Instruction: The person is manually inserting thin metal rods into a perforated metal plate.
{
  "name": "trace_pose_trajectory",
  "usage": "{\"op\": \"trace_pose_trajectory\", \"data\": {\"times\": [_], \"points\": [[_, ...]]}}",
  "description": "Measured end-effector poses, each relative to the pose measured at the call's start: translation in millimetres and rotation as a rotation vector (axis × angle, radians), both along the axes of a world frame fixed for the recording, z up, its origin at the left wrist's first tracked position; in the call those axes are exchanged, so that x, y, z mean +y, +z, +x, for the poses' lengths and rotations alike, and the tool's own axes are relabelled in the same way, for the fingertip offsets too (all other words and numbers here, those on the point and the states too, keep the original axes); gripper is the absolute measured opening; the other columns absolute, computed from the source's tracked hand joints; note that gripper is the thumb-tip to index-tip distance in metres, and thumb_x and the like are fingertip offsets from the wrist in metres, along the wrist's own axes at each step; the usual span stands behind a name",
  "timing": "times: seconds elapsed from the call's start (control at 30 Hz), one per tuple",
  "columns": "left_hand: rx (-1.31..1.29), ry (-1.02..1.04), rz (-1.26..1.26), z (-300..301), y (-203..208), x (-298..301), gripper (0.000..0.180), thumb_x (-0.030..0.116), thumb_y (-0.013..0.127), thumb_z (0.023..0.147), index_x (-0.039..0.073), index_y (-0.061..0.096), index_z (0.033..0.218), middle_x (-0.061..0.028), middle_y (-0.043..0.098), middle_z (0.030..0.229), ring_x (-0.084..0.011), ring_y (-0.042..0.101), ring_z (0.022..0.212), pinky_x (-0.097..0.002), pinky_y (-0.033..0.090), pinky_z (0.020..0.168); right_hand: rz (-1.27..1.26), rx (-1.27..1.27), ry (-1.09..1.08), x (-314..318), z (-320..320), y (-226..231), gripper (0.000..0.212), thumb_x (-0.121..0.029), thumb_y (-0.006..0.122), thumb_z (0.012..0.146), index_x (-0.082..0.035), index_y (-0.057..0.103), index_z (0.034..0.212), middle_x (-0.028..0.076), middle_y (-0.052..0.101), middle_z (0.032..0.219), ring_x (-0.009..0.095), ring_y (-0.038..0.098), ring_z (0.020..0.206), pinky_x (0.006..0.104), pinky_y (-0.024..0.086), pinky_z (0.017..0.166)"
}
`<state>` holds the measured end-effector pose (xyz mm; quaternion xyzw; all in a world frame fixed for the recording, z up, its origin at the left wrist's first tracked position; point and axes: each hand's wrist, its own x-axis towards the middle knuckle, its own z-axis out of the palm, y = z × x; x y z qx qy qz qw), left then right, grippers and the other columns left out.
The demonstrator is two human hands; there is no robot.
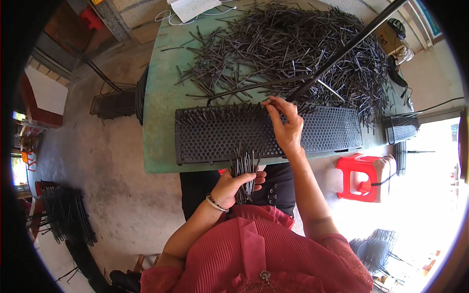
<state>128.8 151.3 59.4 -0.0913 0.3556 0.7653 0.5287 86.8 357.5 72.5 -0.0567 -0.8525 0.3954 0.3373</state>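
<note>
A long black panel full of round holes (220, 136) lies along the near edge of the green table. Thin dark strips (215, 113) stand up from its far rows, mostly on the left half. My left hand (232, 184), with a bracelet at the wrist, is closed around a bundle of the same thin strips (244, 168) just in front of the panel. Over the panel's far rows, my right hand (287, 122) pinches thumb and fingers together; whatever is between the fingertips is too small to make out.
A big heap of loose dark strips (293, 44) covers the table's (161, 122) far side. A long dark metal rod (349, 49) slants over it. White paper (193, 9) with a cable lies at the back. Red plastic stools (359, 163) stand right; dark wire racks (66, 212) lean left.
</note>
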Motion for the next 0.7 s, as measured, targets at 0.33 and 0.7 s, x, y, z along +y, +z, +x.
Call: {"op": "trace_pose_trajectory", "data": {"times": [0.33,0.7], "points": [[0.013,-0.011,-0.024,-2,1,0,0.027,0.005,0.057,0.086,-0.003,0.058,0.111,-0.0168,0.064,0.104,-0.0232,0.065,0.093,-0.0351,0.055,0.079,0.142,0.052,-0.021,-2,3,2,0.023,0.000,0.067,0.078,-0.002,0.065,0.101,0.005,0.068,0.090,0.018,0.061,0.085,0.0289,0.044,0.080],[0.051,0.020,-0.050,5,5,3,0.029,0.007,0.055,0.087,-0.005,0.057,0.113,-0.0161,0.064,0.106,-0.0211,0.064,0.094,-0.0343,0.054,0.081,0.423,0.083,0.053,4,5,5,0.022,-0.006,0.067,0.077,-0.004,0.065,0.099,0.006,0.066,0.094,0.022,0.061,0.088,0.0355,0.041,0.082]]}}
